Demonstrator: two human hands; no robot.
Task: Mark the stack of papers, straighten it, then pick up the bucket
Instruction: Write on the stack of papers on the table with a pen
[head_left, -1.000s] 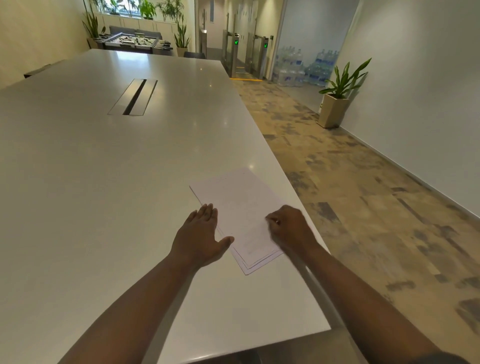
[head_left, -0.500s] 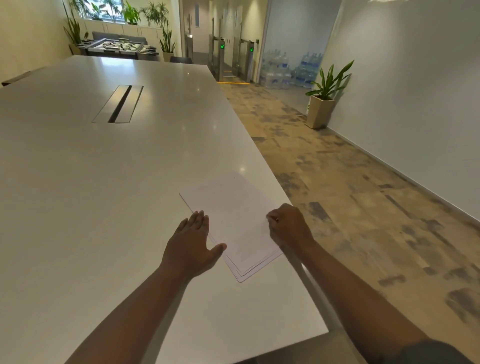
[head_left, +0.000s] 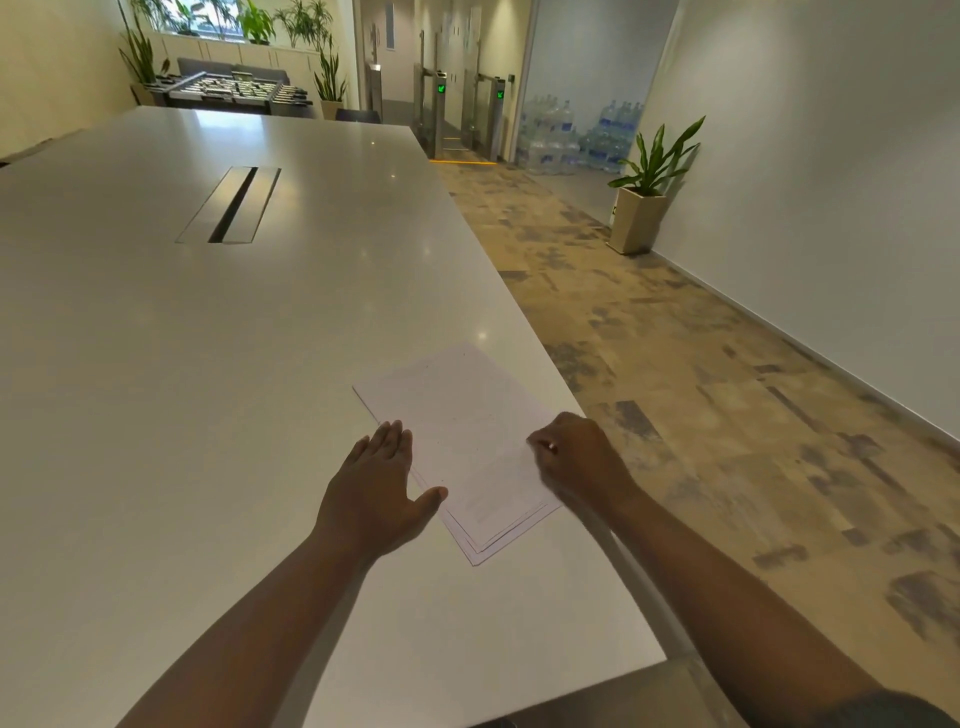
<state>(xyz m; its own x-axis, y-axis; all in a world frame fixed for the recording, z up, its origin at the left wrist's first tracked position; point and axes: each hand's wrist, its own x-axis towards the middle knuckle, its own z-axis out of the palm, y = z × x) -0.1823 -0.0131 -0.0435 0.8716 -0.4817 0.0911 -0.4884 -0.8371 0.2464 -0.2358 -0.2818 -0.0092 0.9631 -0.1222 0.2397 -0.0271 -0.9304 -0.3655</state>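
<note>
Stack of papers (head_left: 467, 447): lower centre of frame, near the bench (head_left: 208, 364) right edge.

Change: hands hold as half a second ago. Left hand (head_left: 376, 493) flat, fingers straight, pressing the stack's left edge. Right hand (head_left: 576, 460) curled, perhaps pinching something pale; cannot tell. Marking apparently unfinished.

Orientation: long axis lower right to upper left; sheets fanned at near corner.

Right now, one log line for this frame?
phase: marking | left hand: flat, steadying white paper stack | right hand: fingers curled on stack, pen unclear | stack: edges uneven | bucket: not in view
</note>
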